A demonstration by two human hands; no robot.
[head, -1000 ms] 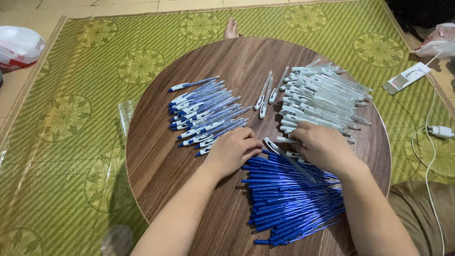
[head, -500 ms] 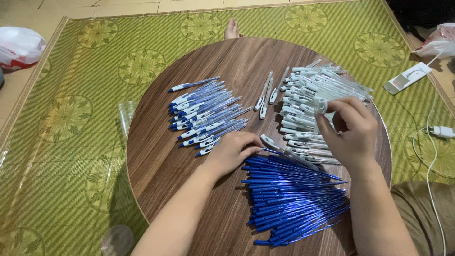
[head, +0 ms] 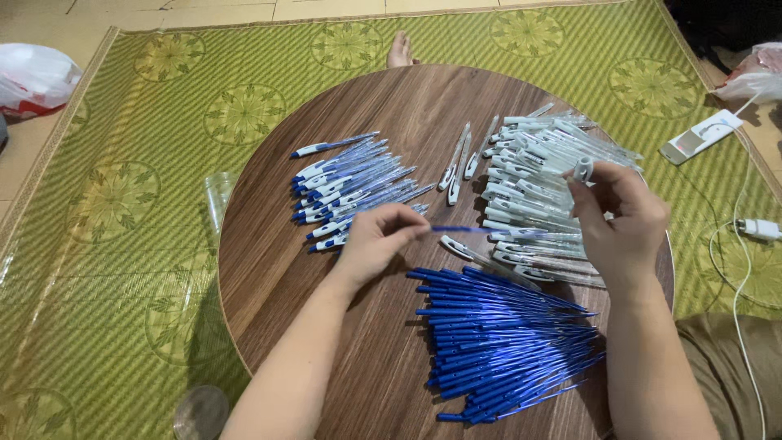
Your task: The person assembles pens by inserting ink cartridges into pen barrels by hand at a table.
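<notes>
Blue thin refill pinched at one end in left hand grip, fingertips together on it, held level just above the round wooden counter. Right hand grip clamped on a white pen barrel, raised over the pile of white barrels. Heap of blue refills lies near both wrists. Finished blue-and-white pens piled left of the left hand, a few loose barrels between piles. Green woven mat under counter. White plastic bag far left corner; white rectangular power strip far right, cable beside it.
</notes>
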